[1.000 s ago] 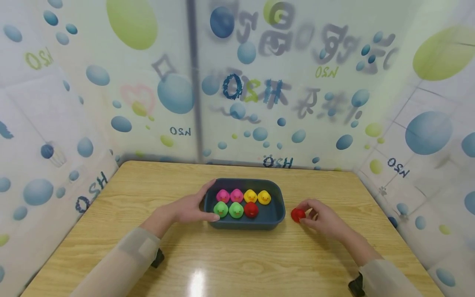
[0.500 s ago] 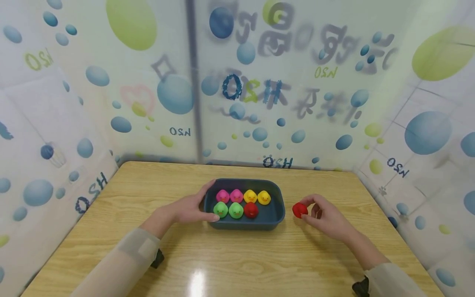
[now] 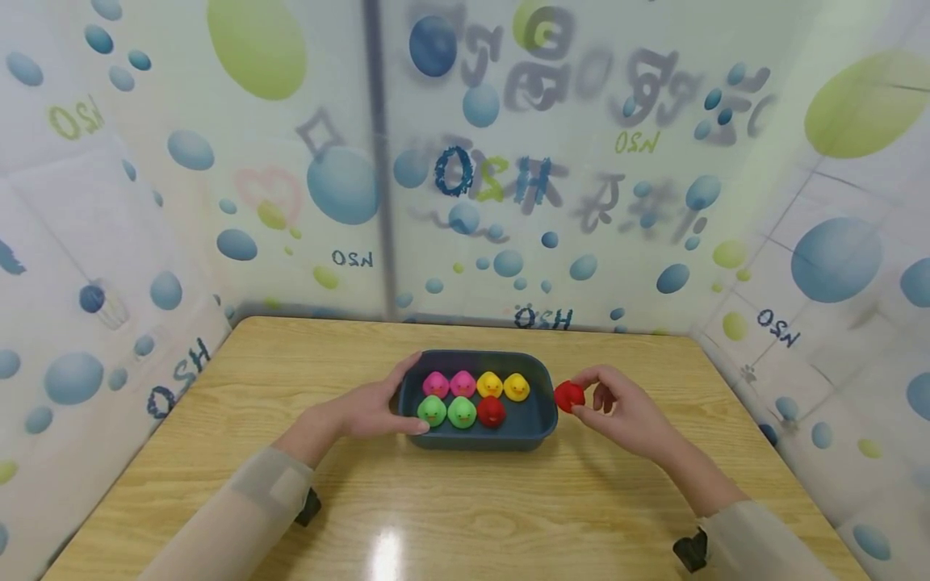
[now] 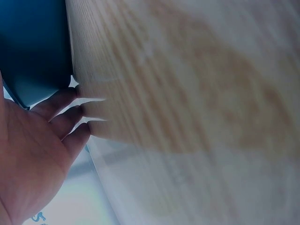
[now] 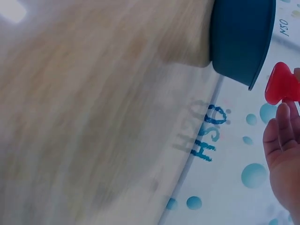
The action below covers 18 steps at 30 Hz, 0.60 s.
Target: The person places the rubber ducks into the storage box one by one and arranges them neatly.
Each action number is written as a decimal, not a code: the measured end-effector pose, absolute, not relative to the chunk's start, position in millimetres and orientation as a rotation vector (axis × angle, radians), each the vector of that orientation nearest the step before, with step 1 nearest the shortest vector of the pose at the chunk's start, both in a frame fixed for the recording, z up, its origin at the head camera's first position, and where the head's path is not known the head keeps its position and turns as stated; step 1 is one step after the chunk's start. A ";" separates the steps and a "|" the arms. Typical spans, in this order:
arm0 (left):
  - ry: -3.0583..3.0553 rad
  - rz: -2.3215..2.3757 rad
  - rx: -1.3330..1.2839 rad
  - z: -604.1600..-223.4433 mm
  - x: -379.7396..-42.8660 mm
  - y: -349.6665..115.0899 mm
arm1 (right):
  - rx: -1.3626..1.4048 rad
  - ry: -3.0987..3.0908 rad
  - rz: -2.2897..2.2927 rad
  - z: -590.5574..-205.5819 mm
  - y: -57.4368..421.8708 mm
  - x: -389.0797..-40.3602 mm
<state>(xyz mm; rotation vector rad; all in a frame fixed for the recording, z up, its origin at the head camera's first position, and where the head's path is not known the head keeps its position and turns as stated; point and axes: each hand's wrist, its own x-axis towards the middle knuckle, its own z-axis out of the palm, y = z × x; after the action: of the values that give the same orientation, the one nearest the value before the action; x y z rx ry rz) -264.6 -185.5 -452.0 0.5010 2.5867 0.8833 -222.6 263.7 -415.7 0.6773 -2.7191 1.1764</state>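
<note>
A dark blue rectangular bin [image 3: 534, 420] sits on the wooden table, holding rubber ducks in two rows: pink ducks [image 3: 462, 384] and yellow ducks [image 3: 517, 387] at the back, green ducks [image 3: 462, 411] and one red duck [image 3: 491, 411] in front. My left hand [image 3: 370, 410] holds the bin's left end, thumb at the front rim and fingers at the back corner. With fingertips and thumb, my right hand [image 3: 630, 413] pinches a second red duck [image 3: 569, 396] beside the bin's right rim. In the right wrist view this red duck [image 5: 281, 84] appears raised above the tabletop.
The light wood table [image 3: 465, 508] extends around the bin on all sides. Behind it and at both sides hang pale curtains [image 3: 465, 266] printed with blue and green spots. Dark wrist devices [image 3: 690, 550] show below both sleeves.
My right hand has lifted the red duck off the table and carried it left to the bin's right rim. The left hand and the bin have stayed put.
</note>
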 end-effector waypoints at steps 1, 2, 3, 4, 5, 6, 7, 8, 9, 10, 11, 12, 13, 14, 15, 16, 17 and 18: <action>2.586 0.883 0.501 -452.0 -264.6 -185.6 | 0.683 -2.716 1.170 -414.9 261.3 -224.1; 2.586 0.883 0.502 -452.1 -264.5 -185.7 | 0.687 -2.714 1.165 -414.4 258.9 -225.7; 2.586 0.883 0.503 -452.2 -264.4 -185.8 | 0.697 -2.713 1.160 -413.9 256.5 -227.4; 2.586 0.884 0.504 -452.3 -264.4 -185.9 | 0.705 -2.713 1.157 -413.8 254.2 -229.3; 2.586 0.885 0.504 -452.5 -264.4 -186.0 | 0.711 -2.714 1.151 -413.7 251.8 -231.1; 2.586 0.886 0.505 -452.6 -264.4 -186.0 | 0.717 -2.715 1.146 -413.6 249.3 -232.8; 2.587 0.887 0.506 -452.8 -264.3 -186.0 | 0.720 -2.717 1.143 -413.9 246.9 -234.6; 2.587 0.889 0.506 -452.8 -264.4 -186.0 | 0.724 -2.720 1.139 -414.2 244.5 -236.3; 2.588 0.890 0.506 -452.9 -264.4 -186.0 | 0.730 -2.719 1.132 -414.5 242.3 -237.8; 2.587 0.890 0.506 -452.9 -264.4 -186.0 | 0.729 -2.724 1.125 -414.5 239.8 -239.1; 2.588 0.889 0.505 -452.9 -264.5 -186.0 | 0.731 -2.728 1.118 -414.2 237.4 -240.1; 2.590 0.887 0.506 -452.9 -264.6 -186.0 | 0.734 -2.732 1.112 -414.1 235.1 -241.1; 2.591 0.885 0.506 -452.9 -264.7 -186.0 | 0.739 -2.739 1.106 -414.1 232.8 -242.3; 2.591 0.882 0.505 -453.0 -264.8 -185.9 | 0.745 -2.747 1.099 -414.1 230.7 -243.4; 2.591 0.880 0.505 -453.1 -264.9 -186.0 | 0.748 -2.758 1.094 -414.0 228.6 -244.3; 2.592 0.878 0.507 -453.2 -265.1 -186.0 | 0.752 -2.772 1.089 -413.9 226.4 -245.2; 2.594 0.876 0.507 -453.3 -265.3 -186.0 | 0.760 -2.785 1.083 -414.1 224.5 -246.1; 2.594 0.876 0.507 -453.4 -265.5 -186.1 | 0.766 -2.796 1.078 -414.6 222.6 -247.2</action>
<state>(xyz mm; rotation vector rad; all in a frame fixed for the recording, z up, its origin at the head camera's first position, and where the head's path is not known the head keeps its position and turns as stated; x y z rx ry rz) -265.5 -186.1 -453.4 0.5074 2.5935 0.8763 -247.2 222.6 -414.6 0.7662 -2.7956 1.0777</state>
